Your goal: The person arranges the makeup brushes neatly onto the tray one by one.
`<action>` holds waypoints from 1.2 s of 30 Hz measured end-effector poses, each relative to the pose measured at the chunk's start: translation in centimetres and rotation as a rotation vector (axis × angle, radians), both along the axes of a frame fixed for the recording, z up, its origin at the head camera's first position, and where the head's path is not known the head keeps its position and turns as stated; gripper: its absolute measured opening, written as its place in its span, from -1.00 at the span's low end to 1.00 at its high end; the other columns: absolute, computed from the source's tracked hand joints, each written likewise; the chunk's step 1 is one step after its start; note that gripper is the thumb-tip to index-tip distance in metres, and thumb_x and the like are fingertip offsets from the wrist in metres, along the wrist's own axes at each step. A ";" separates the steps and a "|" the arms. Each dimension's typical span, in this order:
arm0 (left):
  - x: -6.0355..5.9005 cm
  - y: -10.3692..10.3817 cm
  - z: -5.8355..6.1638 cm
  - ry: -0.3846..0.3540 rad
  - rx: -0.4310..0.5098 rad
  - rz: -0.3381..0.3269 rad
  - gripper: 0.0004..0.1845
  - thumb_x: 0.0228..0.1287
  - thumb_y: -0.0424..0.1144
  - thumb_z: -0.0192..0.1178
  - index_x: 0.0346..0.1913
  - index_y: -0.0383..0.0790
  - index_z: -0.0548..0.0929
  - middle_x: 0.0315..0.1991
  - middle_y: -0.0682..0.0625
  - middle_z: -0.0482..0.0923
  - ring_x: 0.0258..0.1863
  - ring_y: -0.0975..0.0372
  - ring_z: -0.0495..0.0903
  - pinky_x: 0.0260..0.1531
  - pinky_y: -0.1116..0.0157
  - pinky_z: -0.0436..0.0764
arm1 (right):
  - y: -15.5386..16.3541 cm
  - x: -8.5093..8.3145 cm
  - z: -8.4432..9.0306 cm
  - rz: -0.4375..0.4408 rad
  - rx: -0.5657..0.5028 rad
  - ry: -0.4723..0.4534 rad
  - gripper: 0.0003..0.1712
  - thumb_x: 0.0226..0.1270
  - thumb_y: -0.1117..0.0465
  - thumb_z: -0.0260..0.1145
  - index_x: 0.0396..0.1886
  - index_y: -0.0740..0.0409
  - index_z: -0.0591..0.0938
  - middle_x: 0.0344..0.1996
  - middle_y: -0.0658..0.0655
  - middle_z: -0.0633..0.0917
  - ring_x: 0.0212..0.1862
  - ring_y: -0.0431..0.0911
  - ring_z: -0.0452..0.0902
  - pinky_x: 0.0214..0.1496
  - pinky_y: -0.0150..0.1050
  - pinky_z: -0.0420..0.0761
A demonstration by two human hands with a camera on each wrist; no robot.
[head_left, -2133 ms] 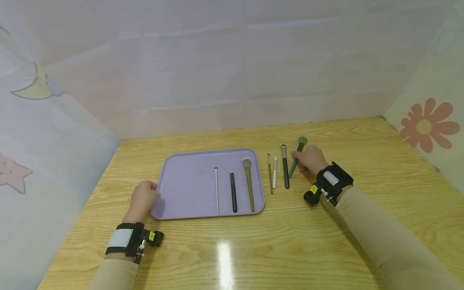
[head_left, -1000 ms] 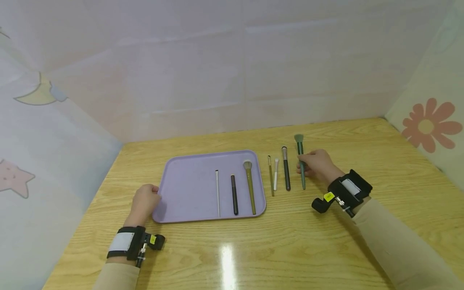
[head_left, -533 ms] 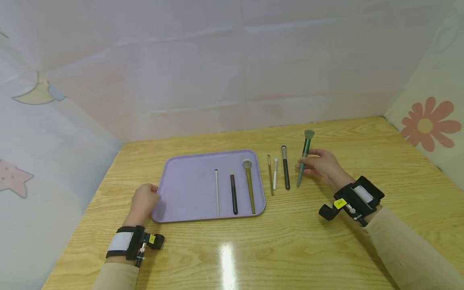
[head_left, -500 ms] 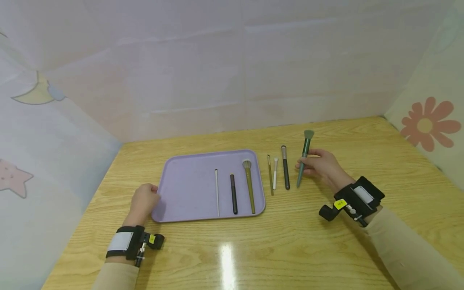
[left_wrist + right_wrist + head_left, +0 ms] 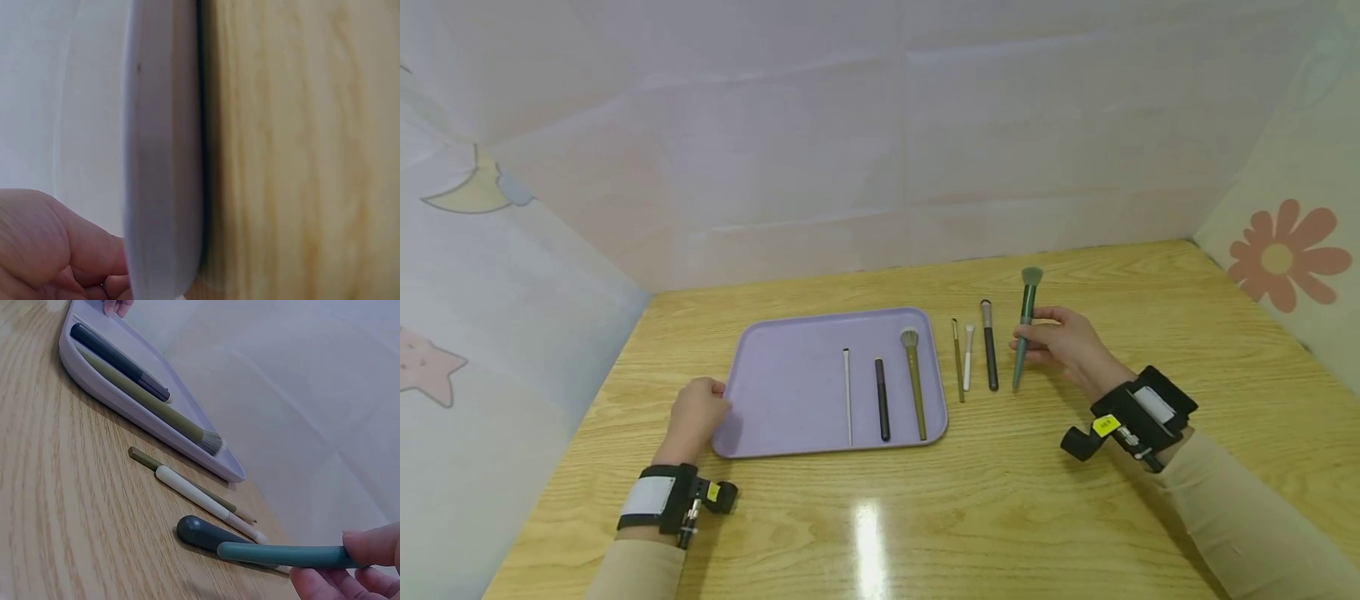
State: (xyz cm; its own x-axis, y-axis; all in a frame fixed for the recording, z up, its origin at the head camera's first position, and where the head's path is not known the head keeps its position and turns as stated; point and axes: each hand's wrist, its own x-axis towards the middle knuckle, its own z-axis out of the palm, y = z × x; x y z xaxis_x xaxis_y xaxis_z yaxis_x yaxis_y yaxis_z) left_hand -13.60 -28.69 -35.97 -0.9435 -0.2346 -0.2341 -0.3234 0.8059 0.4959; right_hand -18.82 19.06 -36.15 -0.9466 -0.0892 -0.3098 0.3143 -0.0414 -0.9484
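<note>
A wooden table [image 5: 1000, 517] inside a pale, sticker-decorated enclosure is seen from above. A green brush [image 5: 1024, 327] is pinched around its handle by the right hand [image 5: 1060, 343], fingers and thumb closed on it. The brush is lifted clear of the wood, bristles pointing away from the person, to the right of the other brushes. In the right wrist view the rounded end of its handle [image 5: 281, 554] is seen hovering above the table.

The left hand [image 5: 696, 414] is held against the left edge of a lilac tray [image 5: 790, 392], fingers curled at its rim [image 5: 164, 187].

Three brushes are laid side by side in the tray: a thin white one [image 5: 847, 396], a short black one [image 5: 881, 398] and an olive one with a fluffy tip [image 5: 913, 382]. Three more are left on the table between the tray and the lifted brush: a thin olive one [image 5: 957, 358], a small white one [image 5: 967, 357] and a black one [image 5: 988, 343].

The step in hand is judged to be the carrying of the green brush toward the tray. For the next move, the brush would need to be passed leftward over the three loose brushes and lowered flat, parallel to those already laid there.
</note>
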 end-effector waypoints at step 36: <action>-0.2 0.0 0.1 -0.029 0.010 0.008 -0.62 0.20 -0.53 -0.03 0.07 -0.69 0.44 -0.04 -0.50 0.47 -0.10 -0.18 0.53 -0.15 -0.02 0.57 | -1.9 0.8 -0.1 0.117 0.000 0.075 -0.33 0.45 0.31 0.14 0.35 0.53 0.06 -0.27 0.02 0.68 -0.22 -0.18 0.69 -0.14 -0.30 0.64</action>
